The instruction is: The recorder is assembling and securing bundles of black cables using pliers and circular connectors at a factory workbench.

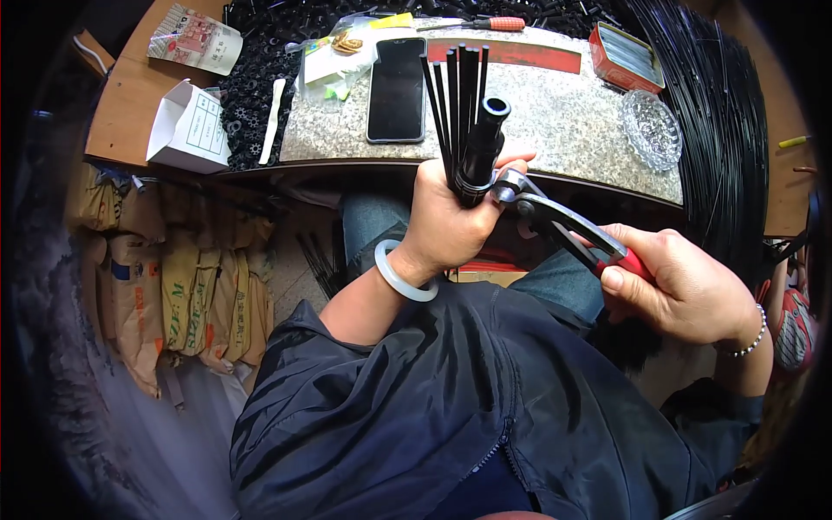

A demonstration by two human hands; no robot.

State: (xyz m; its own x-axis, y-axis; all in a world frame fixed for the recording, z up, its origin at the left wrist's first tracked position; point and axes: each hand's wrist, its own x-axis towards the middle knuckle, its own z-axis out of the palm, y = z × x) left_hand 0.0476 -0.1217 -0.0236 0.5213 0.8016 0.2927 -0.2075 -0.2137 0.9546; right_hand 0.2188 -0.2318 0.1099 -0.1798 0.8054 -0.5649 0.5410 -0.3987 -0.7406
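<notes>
My left hand (pixel 446 221), a pale bangle on its wrist, is closed around the lower part of a black tube with several thin black rods (pixel 485 130). The tube has an open round end facing up, and the rods stand beside it on its left. In my right hand (pixel 685 286) is a pair of pliers (pixel 576 225) with red grips. Its metal head reaches the base of the tube by my left fingers. What the jaws grip, if anything, is hard to make out there.
On the stone-topped bench lie a phone (pixel 397 91), a glass ashtray (pixel 650 130), a red tin (pixel 626 56) and a red-handled tool (pixel 494 24). Long black rods (pixel 719 113) fill the right side. A white box (pixel 191 126) stands left near small black parts. Sacks (pixel 139 295) line the lower left.
</notes>
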